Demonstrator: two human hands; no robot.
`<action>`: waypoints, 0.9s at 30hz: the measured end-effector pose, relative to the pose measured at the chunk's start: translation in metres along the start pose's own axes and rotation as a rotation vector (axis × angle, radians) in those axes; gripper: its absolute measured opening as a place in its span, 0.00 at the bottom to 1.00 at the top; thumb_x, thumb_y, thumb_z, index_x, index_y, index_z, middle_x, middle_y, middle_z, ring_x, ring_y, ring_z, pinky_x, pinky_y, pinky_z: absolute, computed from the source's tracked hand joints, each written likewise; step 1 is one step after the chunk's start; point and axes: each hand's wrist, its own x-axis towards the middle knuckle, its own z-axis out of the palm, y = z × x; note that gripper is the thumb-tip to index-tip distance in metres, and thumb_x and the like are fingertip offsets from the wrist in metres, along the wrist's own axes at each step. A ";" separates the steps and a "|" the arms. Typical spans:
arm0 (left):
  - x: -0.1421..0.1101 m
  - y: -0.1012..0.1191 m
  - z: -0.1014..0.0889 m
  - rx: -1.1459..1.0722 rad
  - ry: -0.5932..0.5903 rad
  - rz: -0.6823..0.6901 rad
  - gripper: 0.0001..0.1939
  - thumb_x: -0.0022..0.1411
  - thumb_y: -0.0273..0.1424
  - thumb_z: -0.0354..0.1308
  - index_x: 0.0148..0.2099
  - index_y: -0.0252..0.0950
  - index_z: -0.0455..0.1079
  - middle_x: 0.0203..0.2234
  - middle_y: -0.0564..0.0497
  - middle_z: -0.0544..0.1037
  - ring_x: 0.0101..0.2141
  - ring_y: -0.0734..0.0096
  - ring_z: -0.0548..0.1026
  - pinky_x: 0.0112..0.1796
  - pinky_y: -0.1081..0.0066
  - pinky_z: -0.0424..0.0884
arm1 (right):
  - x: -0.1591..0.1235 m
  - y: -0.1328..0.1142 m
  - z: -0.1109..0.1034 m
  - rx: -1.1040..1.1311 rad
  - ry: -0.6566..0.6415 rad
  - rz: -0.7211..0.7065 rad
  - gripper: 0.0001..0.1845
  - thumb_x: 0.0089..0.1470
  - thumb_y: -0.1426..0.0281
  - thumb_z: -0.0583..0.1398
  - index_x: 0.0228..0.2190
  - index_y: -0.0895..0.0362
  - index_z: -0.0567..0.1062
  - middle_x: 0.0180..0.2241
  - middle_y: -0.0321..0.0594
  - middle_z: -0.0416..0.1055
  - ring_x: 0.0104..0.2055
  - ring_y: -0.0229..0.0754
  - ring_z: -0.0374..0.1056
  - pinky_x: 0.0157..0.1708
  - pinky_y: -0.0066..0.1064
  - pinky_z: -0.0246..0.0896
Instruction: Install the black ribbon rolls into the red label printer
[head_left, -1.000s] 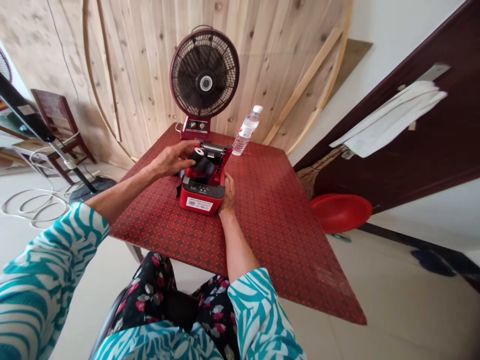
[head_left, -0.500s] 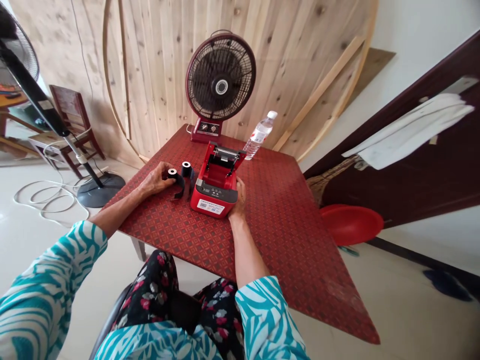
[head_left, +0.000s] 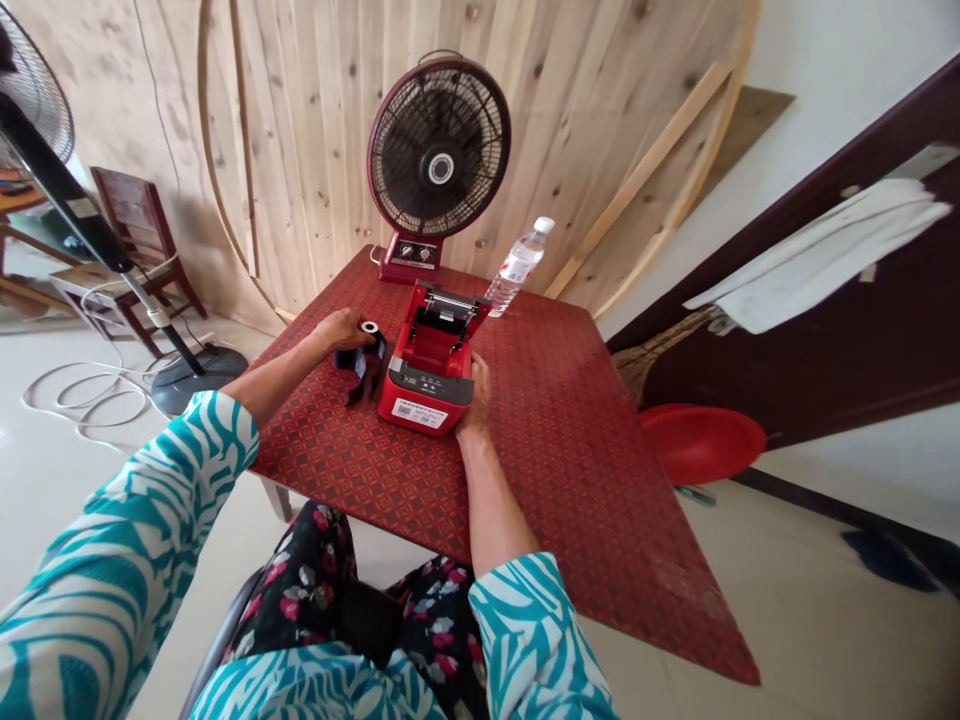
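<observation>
**Left hand shifts onto the black roll beside the printer**

Since half a second ago, our left hand has moved from the nearer roll toward the red printer, and only one black roll with a white core now shows past the hand. Our fingers curl over that roll's top, touching it; we cannot tell whether they grip it. The roll sits on the worktop, just beside the printer's left wall. A loose black strip lies in front of the roll, near the printer's front left corner.

Our right hand rests against the printer's right front corner, fingers wrapped on its side, steadying it. The printer's lid stands open, its red bay empty.

Behind the printer stand a dark red table fan and, to the right of that, a water bottle.
</observation>
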 end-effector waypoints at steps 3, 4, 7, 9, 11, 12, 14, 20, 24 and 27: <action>0.000 -0.003 0.003 -0.027 0.039 -0.018 0.05 0.47 0.33 0.64 0.29 0.38 0.75 0.21 0.53 0.76 0.30 0.65 0.76 0.28 0.73 0.63 | 0.000 0.000 0.000 0.001 0.002 -0.011 0.25 0.58 0.54 0.52 0.49 0.55 0.74 0.55 0.45 0.73 0.58 0.45 0.67 0.63 0.44 0.57; -0.001 -0.004 0.004 -0.061 0.070 -0.022 0.06 0.46 0.33 0.65 0.30 0.38 0.75 0.21 0.53 0.76 0.30 0.65 0.76 0.29 0.73 0.63 | 0.000 0.000 0.000 0.005 0.001 -0.013 0.25 0.58 0.53 0.52 0.49 0.55 0.74 0.55 0.45 0.73 0.58 0.45 0.67 0.63 0.44 0.57; -0.006 -0.005 0.001 -0.323 0.178 0.026 0.12 0.47 0.34 0.65 0.36 0.36 0.74 0.27 0.53 0.79 0.33 0.66 0.76 0.33 0.73 0.68 | -0.001 0.001 0.000 0.023 -0.009 -0.022 0.26 0.59 0.53 0.52 0.49 0.55 0.73 0.55 0.44 0.74 0.57 0.45 0.68 0.63 0.44 0.57; -0.012 -0.003 -0.006 -0.578 0.234 0.104 0.17 0.50 0.36 0.64 0.42 0.35 0.73 0.32 0.51 0.80 0.34 0.68 0.77 0.36 0.72 0.71 | 0.000 0.002 -0.001 0.029 -0.014 -0.023 0.26 0.59 0.52 0.52 0.50 0.54 0.73 0.55 0.44 0.74 0.57 0.45 0.68 0.63 0.45 0.57; -0.020 0.001 -0.017 -0.777 0.256 0.170 0.21 0.54 0.40 0.63 0.48 0.36 0.72 0.35 0.50 0.80 0.35 0.68 0.78 0.37 0.71 0.73 | 0.000 0.004 -0.001 0.037 -0.017 -0.018 0.26 0.59 0.52 0.52 0.50 0.54 0.73 0.55 0.43 0.74 0.57 0.45 0.68 0.63 0.45 0.56; -0.025 0.004 -0.022 -0.834 0.255 0.198 0.23 0.56 0.42 0.62 0.51 0.37 0.71 0.36 0.50 0.80 0.35 0.68 0.78 0.36 0.71 0.73 | 0.001 0.005 -0.001 0.042 -0.018 -0.013 0.26 0.59 0.52 0.52 0.50 0.54 0.73 0.55 0.43 0.74 0.57 0.44 0.68 0.63 0.45 0.56; -0.034 0.012 -0.031 -0.876 0.226 0.266 0.25 0.58 0.45 0.61 0.55 0.38 0.70 0.38 0.49 0.80 0.37 0.66 0.78 0.36 0.70 0.73 | 0.002 0.007 0.000 0.052 -0.018 -0.005 0.25 0.60 0.53 0.52 0.51 0.53 0.73 0.55 0.42 0.74 0.58 0.44 0.68 0.63 0.45 0.57; -0.048 0.052 -0.024 -0.683 -0.001 0.476 0.26 0.55 0.40 0.68 0.53 0.35 0.69 0.36 0.49 0.79 0.35 0.71 0.77 0.37 0.70 0.73 | 0.003 0.005 0.000 0.054 -0.022 -0.004 0.25 0.58 0.52 0.53 0.49 0.54 0.74 0.55 0.44 0.73 0.57 0.45 0.68 0.62 0.43 0.57; -0.039 0.084 -0.017 -0.344 -0.058 0.484 0.17 0.57 0.36 0.65 0.48 0.36 0.75 0.35 0.51 0.81 0.35 0.70 0.78 0.38 0.71 0.71 | 0.003 0.000 0.001 0.038 -0.034 -0.008 0.25 0.57 0.53 0.52 0.46 0.54 0.75 0.53 0.44 0.75 0.57 0.46 0.68 0.62 0.44 0.58; -0.027 0.105 -0.016 0.002 -0.163 0.455 0.14 0.58 0.33 0.64 0.47 0.40 0.78 0.38 0.51 0.83 0.40 0.65 0.79 0.39 0.71 0.69 | 0.003 0.001 0.001 0.040 -0.022 -0.023 0.24 0.56 0.52 0.52 0.45 0.53 0.76 0.52 0.42 0.75 0.57 0.45 0.67 0.63 0.43 0.57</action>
